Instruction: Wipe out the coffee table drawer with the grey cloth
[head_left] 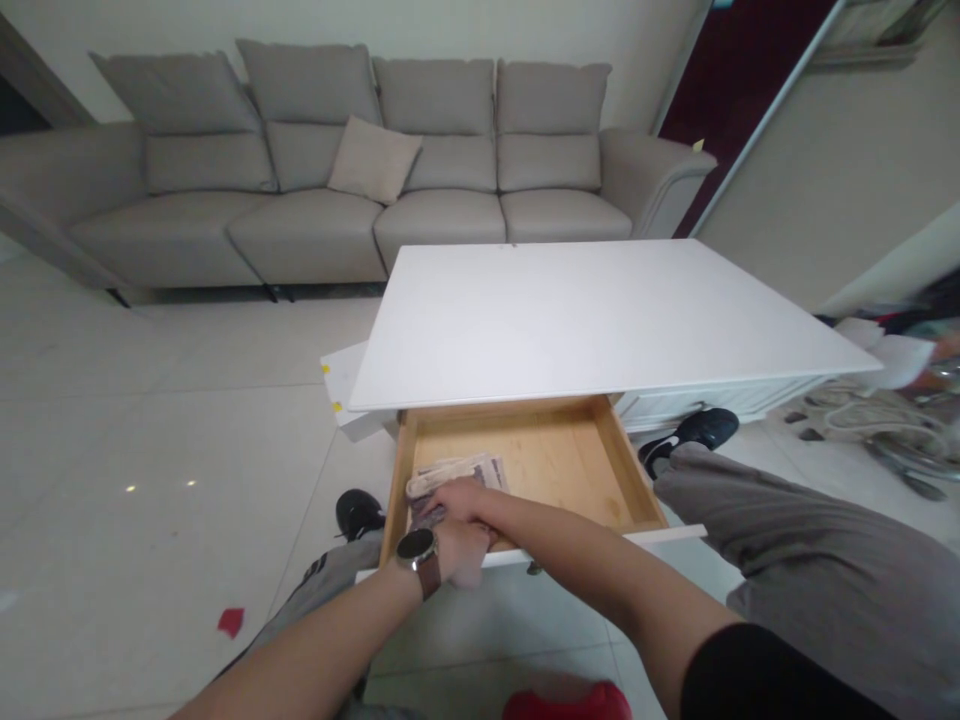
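Observation:
An open wooden drawer (555, 455) juts out from under the white table top (585, 320). In its left part lies a folded patterned cloth (450, 475). My right hand (463, 497) rests on the cloth's front part, its fingers bent around the edge. Just below, at the drawer's front, is my left hand (463, 550), with a watch on the wrist; it overlaps my right hand, and its fingers are mostly hidden. What it holds, if anything, cannot be made out.
A grey sofa (442, 215) with a beige cushion (375, 160) stands behind the table. A white box (345, 380) is at the table's left. On the floor lie a red scrap (231, 622) and a red object (568, 702). Clutter (885, 410) sits at right.

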